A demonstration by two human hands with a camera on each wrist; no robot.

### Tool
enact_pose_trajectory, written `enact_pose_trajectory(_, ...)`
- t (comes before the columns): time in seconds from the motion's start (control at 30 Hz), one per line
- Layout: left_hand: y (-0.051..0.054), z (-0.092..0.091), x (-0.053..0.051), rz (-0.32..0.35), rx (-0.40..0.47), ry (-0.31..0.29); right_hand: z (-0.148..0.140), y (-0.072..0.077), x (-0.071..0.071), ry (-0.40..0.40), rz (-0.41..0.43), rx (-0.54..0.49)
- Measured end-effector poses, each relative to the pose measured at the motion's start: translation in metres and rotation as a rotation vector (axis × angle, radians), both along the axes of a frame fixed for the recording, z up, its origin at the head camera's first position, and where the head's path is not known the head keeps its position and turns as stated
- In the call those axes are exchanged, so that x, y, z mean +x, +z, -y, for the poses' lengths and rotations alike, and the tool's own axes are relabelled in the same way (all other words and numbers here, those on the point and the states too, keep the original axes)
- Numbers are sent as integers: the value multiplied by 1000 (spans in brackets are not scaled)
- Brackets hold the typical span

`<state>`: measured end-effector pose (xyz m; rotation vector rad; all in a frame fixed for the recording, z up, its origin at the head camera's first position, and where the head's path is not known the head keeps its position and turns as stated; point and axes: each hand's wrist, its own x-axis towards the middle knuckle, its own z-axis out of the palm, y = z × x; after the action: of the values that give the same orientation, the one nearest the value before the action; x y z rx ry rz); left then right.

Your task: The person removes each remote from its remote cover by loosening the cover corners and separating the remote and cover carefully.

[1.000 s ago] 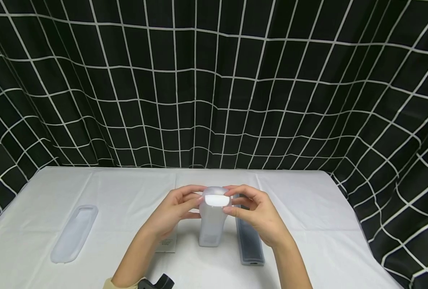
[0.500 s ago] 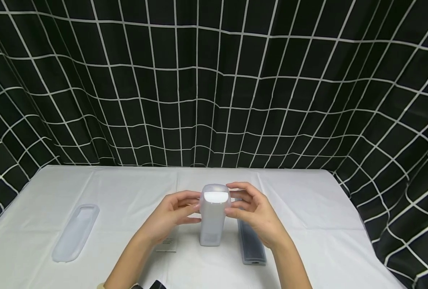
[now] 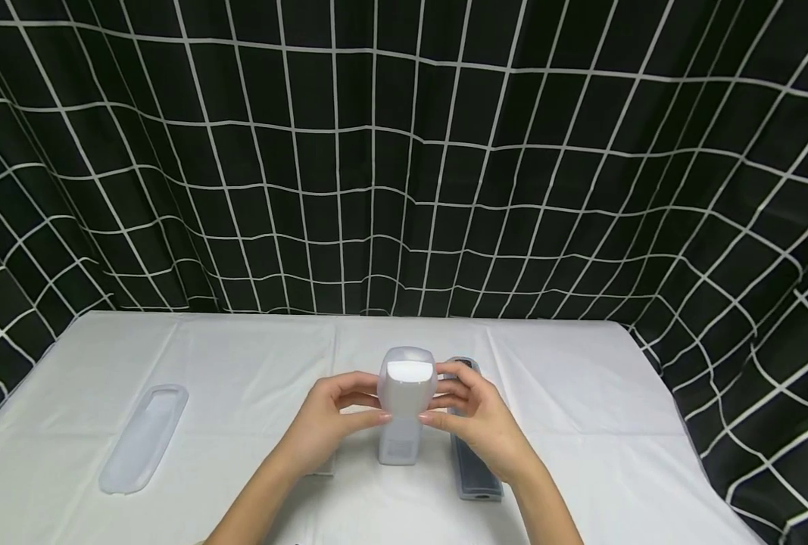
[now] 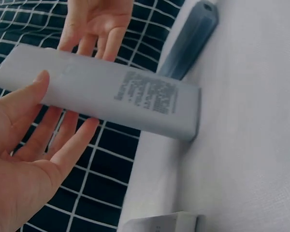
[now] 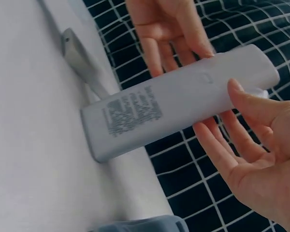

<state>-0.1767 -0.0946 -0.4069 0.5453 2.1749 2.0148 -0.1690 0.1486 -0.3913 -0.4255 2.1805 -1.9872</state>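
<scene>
A white remote control (image 3: 400, 443) stands on end on the table, its back with a printed label showing in the left wrist view. Translucent silicone (image 3: 408, 353), like a remote cover, shows around its top in the head view; its lower extent is unclear. My left hand (image 3: 329, 416) holds the remote from the left, thumb on the labelled back and fingers at the side and behind. Opposite it, my right hand (image 3: 475, 412) grips in the same manner, with the thumb (image 5: 237, 89) against the back face. Some fingertips are hidden behind the remote.
A dark remote (image 3: 477, 473) in a clear cover lies just right, partly behind my right hand. Mostly hidden by my left hand is a white item (image 4: 169, 223). Far left lies a loose translucent cover (image 3: 145, 439). A black gridded curtain (image 3: 404, 189) hangs behind the white-clothed table (image 3: 567, 378).
Both hands have slid down the remote, the thumbs from near its top to about its middle. The remote stays upright in place. More of the dark remote's top shows.
</scene>
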Motion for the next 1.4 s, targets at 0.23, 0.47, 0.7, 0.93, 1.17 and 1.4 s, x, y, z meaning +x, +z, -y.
enact_pose_trajectory(0.23,-4,-5,1,-73,-22,46,6,-8,1,-32,-34,74)
enact_pose_trajectory(0.47,-8,-7,0,-74,-43,63,7,-14,2,-4,-59,90)
enact_pose_trajectory(0.7,-9,-7,0,-70,-59,71,10,-17,3,-40,-96,115)
enact_pose_trajectory(0.93,-11,-7,-1,-85,-68,78,14,-20,4,-86,-116,139)
enact_pose_trajectory(1.17,-12,-8,-3,-89,-69,70,14,-23,4,-100,-117,158)
enact_pose_trajectory(1.4,-15,-7,-3,-119,-63,71,14,-25,5,-105,-120,160)
